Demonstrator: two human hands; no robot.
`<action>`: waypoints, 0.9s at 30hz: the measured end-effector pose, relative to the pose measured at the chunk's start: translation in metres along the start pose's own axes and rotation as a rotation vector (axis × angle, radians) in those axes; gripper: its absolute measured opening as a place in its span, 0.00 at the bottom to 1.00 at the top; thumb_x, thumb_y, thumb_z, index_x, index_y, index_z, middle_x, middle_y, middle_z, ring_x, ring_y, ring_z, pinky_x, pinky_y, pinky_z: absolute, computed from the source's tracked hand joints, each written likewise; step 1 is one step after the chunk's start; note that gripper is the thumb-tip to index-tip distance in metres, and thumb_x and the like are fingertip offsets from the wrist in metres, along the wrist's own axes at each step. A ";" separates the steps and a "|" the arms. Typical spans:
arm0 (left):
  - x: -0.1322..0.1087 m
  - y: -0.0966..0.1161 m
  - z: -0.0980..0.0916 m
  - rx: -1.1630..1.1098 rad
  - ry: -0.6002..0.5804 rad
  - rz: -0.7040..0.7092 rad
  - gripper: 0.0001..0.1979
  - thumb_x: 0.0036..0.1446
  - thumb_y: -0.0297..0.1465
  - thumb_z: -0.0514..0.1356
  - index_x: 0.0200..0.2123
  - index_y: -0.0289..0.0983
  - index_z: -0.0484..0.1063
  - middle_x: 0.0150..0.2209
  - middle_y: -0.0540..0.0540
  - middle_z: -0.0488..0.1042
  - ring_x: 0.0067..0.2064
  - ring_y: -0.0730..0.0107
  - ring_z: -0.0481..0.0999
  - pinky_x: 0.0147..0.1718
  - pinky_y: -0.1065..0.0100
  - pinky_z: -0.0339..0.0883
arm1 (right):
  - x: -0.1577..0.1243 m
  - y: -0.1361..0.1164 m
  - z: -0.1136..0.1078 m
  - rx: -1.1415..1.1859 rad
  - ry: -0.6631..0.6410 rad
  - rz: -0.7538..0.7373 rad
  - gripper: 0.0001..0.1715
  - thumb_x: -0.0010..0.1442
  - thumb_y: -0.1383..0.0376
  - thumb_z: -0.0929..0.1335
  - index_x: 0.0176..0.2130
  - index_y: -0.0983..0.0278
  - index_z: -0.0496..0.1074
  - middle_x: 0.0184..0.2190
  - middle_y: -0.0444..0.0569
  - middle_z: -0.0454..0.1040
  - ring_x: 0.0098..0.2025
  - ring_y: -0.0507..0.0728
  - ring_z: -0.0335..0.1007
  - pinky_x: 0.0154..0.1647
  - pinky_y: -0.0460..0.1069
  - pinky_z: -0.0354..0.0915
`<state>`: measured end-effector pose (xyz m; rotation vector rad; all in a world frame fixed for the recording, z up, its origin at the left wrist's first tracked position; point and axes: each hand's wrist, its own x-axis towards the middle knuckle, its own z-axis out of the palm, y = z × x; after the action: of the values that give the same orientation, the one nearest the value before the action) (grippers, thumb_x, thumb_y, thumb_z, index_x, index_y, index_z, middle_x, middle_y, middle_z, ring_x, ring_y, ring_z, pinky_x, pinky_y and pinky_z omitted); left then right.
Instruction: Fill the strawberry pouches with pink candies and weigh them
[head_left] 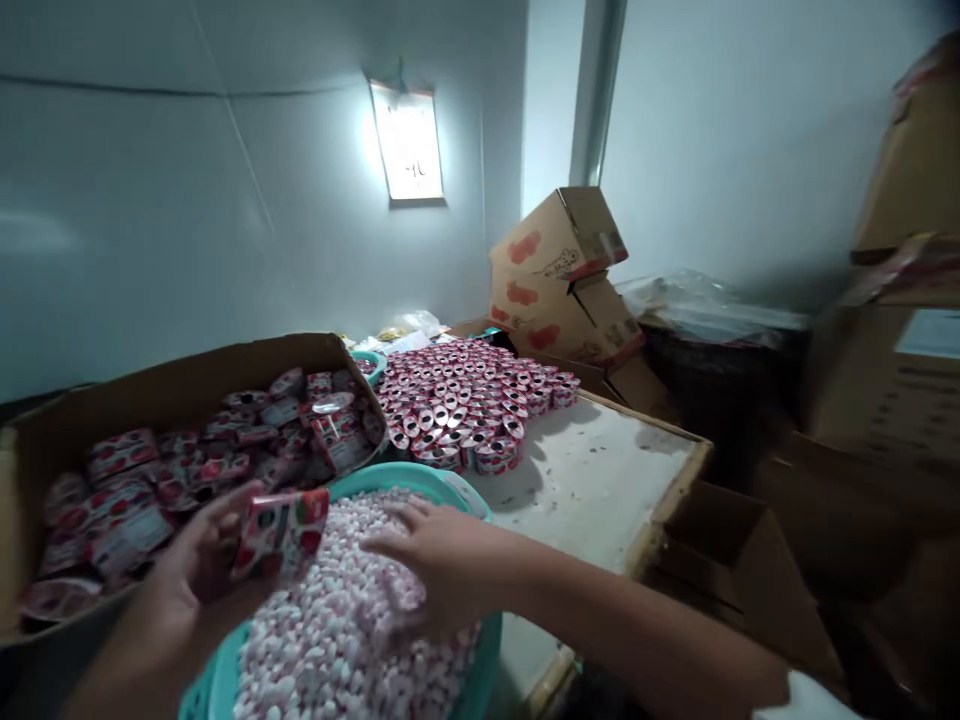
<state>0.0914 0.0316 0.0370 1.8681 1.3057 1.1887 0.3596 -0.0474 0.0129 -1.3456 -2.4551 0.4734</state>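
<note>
My left hand (214, 555) is closed around a small red and pink candy container (281, 532) with fruit printed on its side, holding it above the left rim of a turquoise basin (491, 650). The basin holds a heap of small white and pale pink candies (322, 640). My right hand (427, 560) reaches into the heap from the right, fingers spread and touching the candies; its lower fingers are blurred. Left of the basin, a cardboard box (180, 362) holds many similar printed containers (127, 500), lying in a jumble.
Many oval containers (457, 400) stand packed together on the pale wood-edged table (600, 470), with dark openings on top. Behind them lean cardboard cartons (555, 270). A plastic-covered dark bin (705, 340) and stacked cartons (900, 370) stand right. A bright lamp (409, 145) hangs on the wall.
</note>
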 end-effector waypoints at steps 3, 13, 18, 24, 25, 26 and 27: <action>-0.025 -0.016 0.020 -0.196 -0.130 -0.103 0.27 0.41 0.49 0.69 0.46 0.49 0.72 0.42 0.47 0.83 0.45 0.45 0.82 0.43 0.52 0.78 | 0.026 0.004 0.011 -0.104 -0.361 0.052 0.74 0.38 0.41 0.79 0.73 0.48 0.46 0.72 0.66 0.49 0.63 0.81 0.61 0.53 0.68 0.67; -0.038 -0.033 0.028 -0.071 -0.107 0.001 0.22 0.48 0.41 0.69 0.40 0.40 0.63 0.38 0.48 0.76 0.38 0.63 0.79 0.37 0.66 0.73 | 0.003 -0.003 0.016 0.103 -0.198 0.161 0.48 0.45 0.54 0.79 0.62 0.63 0.69 0.51 0.58 0.76 0.49 0.67 0.73 0.44 0.53 0.66; -0.044 -0.026 0.025 0.064 -0.134 0.079 0.25 0.49 0.40 0.70 0.51 0.43 0.72 0.47 0.47 0.79 0.48 0.57 0.80 0.46 0.64 0.73 | 0.022 0.002 0.011 0.260 -0.278 0.354 0.31 0.44 0.65 0.77 0.49 0.64 0.77 0.32 0.45 0.78 0.32 0.56 0.70 0.28 0.46 0.59; -0.047 -0.035 0.021 -0.155 -0.210 0.037 0.20 0.49 0.39 0.71 0.41 0.41 0.67 0.54 0.44 0.77 0.53 0.57 0.79 0.49 0.63 0.75 | 0.053 -0.008 -0.029 0.321 -0.227 0.365 0.10 0.47 0.63 0.76 0.30 0.63 0.75 0.22 0.39 0.70 0.24 0.49 0.62 0.22 0.45 0.54; -0.047 -0.037 0.021 -0.158 -0.219 0.024 0.20 0.49 0.39 0.71 0.40 0.41 0.65 0.54 0.43 0.77 0.52 0.57 0.79 0.46 0.64 0.75 | 0.059 -0.015 -0.038 0.251 -0.230 0.343 0.10 0.47 0.62 0.76 0.31 0.63 0.75 0.21 0.38 0.69 0.23 0.49 0.61 0.22 0.45 0.53; -0.047 -0.037 0.021 -0.134 -0.218 0.013 0.21 0.50 0.39 0.70 0.40 0.42 0.64 0.53 0.43 0.77 0.49 0.59 0.80 0.43 0.65 0.76 | 0.065 -0.023 -0.047 0.168 -0.234 0.326 0.11 0.47 0.62 0.77 0.31 0.63 0.76 0.21 0.38 0.68 0.23 0.48 0.60 0.21 0.45 0.52; -0.047 -0.037 0.021 -0.093 -0.209 0.012 0.21 0.50 0.39 0.70 0.42 0.42 0.65 0.52 0.44 0.77 0.47 0.60 0.81 0.41 0.66 0.76 | 0.070 -0.031 -0.054 0.088 -0.242 0.310 0.12 0.47 0.62 0.77 0.32 0.63 0.76 0.20 0.37 0.67 0.22 0.48 0.59 0.21 0.45 0.51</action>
<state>0.0880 0.0026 -0.0187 1.8790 1.1084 1.0114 0.3227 0.0044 0.0818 -1.7285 -2.3791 0.8535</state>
